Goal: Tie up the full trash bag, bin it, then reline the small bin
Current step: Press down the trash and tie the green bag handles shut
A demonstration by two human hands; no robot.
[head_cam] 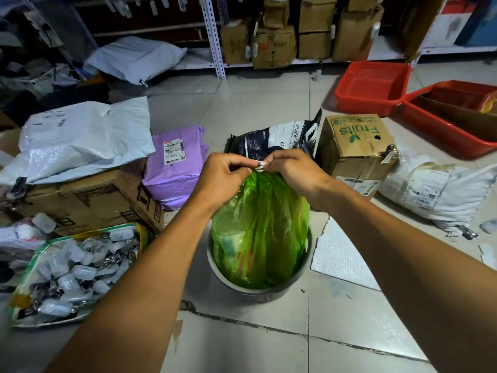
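Green trash bag (259, 227) stood in small grey bin (306, 273) on tiled floor (269, 345), left hand (224, 175) and right hand (291, 170) pinched its gathered neck, fingers clenched.

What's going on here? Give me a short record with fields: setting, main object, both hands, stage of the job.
setting: tiled floor crowded with parcels and boxes
main object: green trash bag, full, sitting in the small bin
left hand: pinching the gathered bag top
right hand: pinching the same top, close beside the left
stage: bag neck gathered, finished knot not visible; bag not yet lifted out
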